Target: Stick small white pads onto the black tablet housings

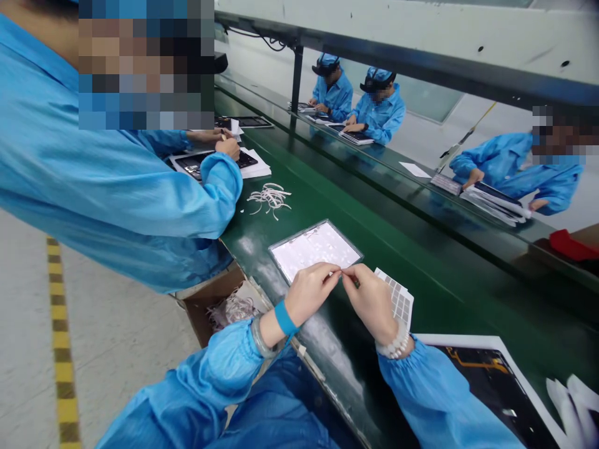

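My left hand (312,288) and my right hand (370,299) meet fingertip to fingertip over the green bench. Both are pinched closed; whatever lies between the fingertips is too small to make out. Just beyond them lies a flat white panel (318,246) with a clear edge and small pale pieces on it. A sheet of grey square stickers (400,300) lies partly behind my right hand. To the lower right, a dark device panel (491,386) with an orange flex strip rests on a white sheet, partly covered by my right sleeve.
White curled strips (270,197) lie on the bench (322,187) further up. A cardboard box (199,315) of scraps stands below the bench edge. A person in blue (116,181) works close on the left; several others sit across the bench. A metal beam (421,37) crosses overhead.
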### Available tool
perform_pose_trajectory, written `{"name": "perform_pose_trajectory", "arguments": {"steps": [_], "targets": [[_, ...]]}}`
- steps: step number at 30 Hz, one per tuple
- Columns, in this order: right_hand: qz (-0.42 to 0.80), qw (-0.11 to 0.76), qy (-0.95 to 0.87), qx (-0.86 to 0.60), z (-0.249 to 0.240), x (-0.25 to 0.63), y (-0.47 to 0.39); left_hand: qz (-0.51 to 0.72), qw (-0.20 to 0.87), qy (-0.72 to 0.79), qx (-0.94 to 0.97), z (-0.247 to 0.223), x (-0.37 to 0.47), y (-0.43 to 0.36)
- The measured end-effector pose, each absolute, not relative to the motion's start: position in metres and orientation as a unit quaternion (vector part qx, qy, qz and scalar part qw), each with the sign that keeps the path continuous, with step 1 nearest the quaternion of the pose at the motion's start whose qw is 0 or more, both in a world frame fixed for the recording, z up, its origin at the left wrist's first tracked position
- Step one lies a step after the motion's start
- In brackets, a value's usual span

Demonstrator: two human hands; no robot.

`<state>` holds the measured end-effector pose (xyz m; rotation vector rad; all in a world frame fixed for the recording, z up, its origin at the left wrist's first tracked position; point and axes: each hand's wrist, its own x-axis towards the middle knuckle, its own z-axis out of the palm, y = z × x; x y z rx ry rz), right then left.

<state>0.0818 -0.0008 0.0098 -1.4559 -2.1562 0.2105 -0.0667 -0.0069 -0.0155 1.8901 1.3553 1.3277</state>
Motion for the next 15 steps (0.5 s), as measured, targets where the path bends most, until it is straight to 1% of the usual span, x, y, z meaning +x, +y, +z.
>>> {"name": "perform_pose_trajectory", "arguments": {"steps": [3,5,9,13,15], "targets": [[-0.013,0.245,-0.826,-0.508,0.0099,0.0797,-0.002,0.498,0.258,0.496,0.663,-0.0161,-0.0652,-0.0052],[-0.015,0.255,-0.826,-0.502,0.0107,0.0787,-0.002,0.51,0.282,0.491,0.647,-0.0183,-0.0648,-0.0029],[0.075,0.304,-0.795,-0.52,0.0126,0.0795,-0.0006,0.527,0.303,0.476,0.636,-0.0215,-0.0663,-0.0001],[0.165,0.309,-0.77,-0.533,0.0149,0.0806,0.0018,0.536,0.276,0.475,0.641,-0.0195,-0.0692,-0.0009],[0.236,0.314,-0.746,-0.537,0.0167,0.0797,0.0036,0.537,0.254,0.48,0.646,-0.0187,-0.0694,-0.002]]}}
